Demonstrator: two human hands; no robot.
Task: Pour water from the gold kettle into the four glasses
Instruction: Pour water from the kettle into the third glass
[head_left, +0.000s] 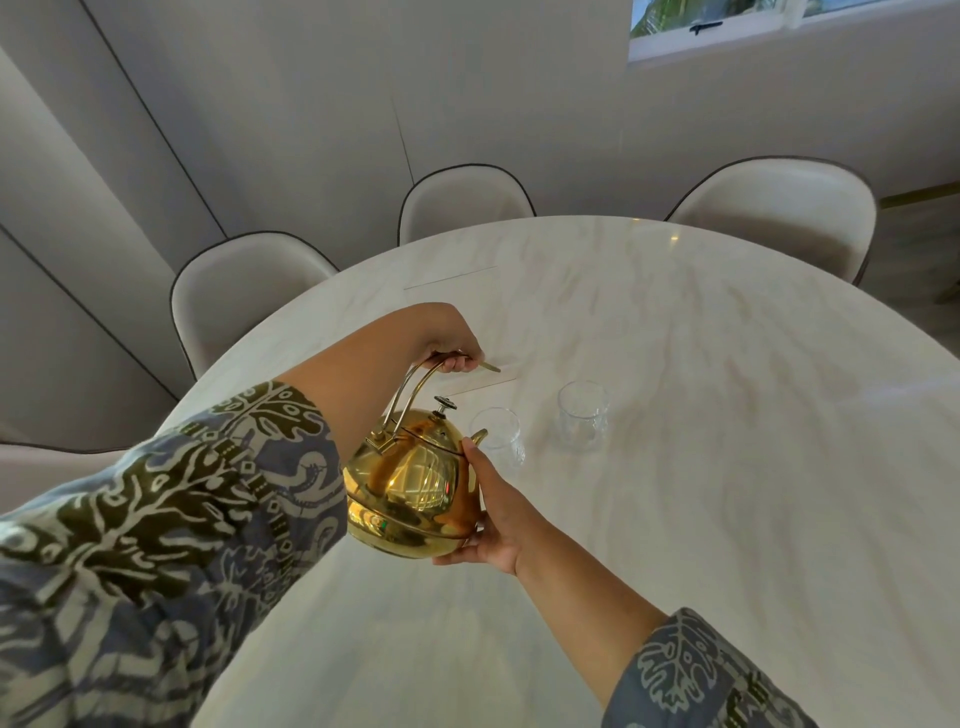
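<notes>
My left hand (453, 347) grips the handle of the gold kettle (410, 480), lifted off the table; my right hand (491, 512) cups its body. Spout tips over the nearer glass (497, 435); another glass (583, 415) stands beyond.

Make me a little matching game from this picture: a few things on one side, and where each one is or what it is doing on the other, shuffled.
Things:
1. left hand
2. right hand
3. gold kettle
4. farther glass

States:
A. stands alone on the marble table
B. grips the arched handle
C. held in the air, spout over the nearer glass
D. supports the kettle's side and base

Pairs: 1-B, 2-D, 3-C, 4-A
</notes>
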